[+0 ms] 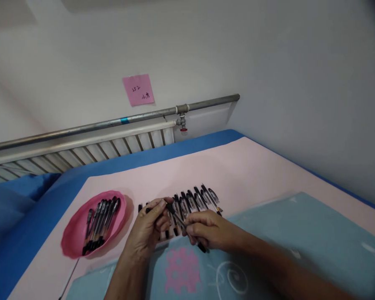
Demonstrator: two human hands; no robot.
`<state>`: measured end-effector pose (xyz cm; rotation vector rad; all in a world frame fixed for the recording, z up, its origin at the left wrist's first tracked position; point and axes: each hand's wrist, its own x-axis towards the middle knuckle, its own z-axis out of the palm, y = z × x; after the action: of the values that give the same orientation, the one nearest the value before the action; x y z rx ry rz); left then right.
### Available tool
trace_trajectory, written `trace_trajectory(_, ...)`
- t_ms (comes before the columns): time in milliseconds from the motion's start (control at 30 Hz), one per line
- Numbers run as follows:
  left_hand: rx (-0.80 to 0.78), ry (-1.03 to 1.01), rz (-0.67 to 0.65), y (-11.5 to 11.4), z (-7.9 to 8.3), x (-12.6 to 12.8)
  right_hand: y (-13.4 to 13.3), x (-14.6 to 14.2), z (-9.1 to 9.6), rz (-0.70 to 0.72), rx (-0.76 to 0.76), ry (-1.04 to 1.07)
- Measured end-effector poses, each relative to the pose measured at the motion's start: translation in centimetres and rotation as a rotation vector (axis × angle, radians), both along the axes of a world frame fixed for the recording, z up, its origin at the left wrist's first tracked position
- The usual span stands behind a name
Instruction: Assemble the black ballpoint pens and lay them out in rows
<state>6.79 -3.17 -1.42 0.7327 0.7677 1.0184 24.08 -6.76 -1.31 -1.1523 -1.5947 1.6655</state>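
A black pen (180,222) slants between my two hands over the front of a row of pens. My right hand (211,230) is closed round its lower barrel, the black end sticking out below the fingers. My left hand (148,229) pinches at the pen's upper end; a small black end also shows by its thumb, and I cannot tell what it belongs to. Behind and beneath the hands lie several clear pens with black ends and loose pen caps (213,195), side by side. Part of that row is hidden by my hands.
To the left, a pink scalloped basin (69,239) holds several pens. A pale pink sheet (256,173) and a light blue patterned cloth (268,233) cover the blue surface. A radiator (121,146) and a pipe (211,102) run along the wall, under a pink note (139,89).
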Motion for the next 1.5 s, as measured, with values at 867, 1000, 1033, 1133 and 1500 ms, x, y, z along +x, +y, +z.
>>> trace_trajectory(867, 0.046, -0.035, 0.142, 0.23, 0.12, 0.09, 0.14, -0.15, -0.04, -0.19, -0.202, 0.326)
trace_trajectory(1000, 0.046, -0.022, 0.155, 0.24, 0.1, 0.02, 0.06, -0.27, -0.07, -0.104, -0.272, 0.311)
trace_trajectory(1033, 0.045, -0.02, 0.154, 0.24, 0.09, 0.01, 0.06, -0.26, -0.07, -0.133, -0.232, 0.272)
trace_trajectory(1133, 0.053, -0.02, 0.154, 0.23, 0.08, -0.01, 0.1, -0.2, -0.08, -0.21, -0.181, 0.26)
trace_trajectory(1500, 0.046, -0.009, 0.164, 0.25, 0.11, 0.16, 0.25, -0.11, -0.26, -0.138, -0.334, 0.355)
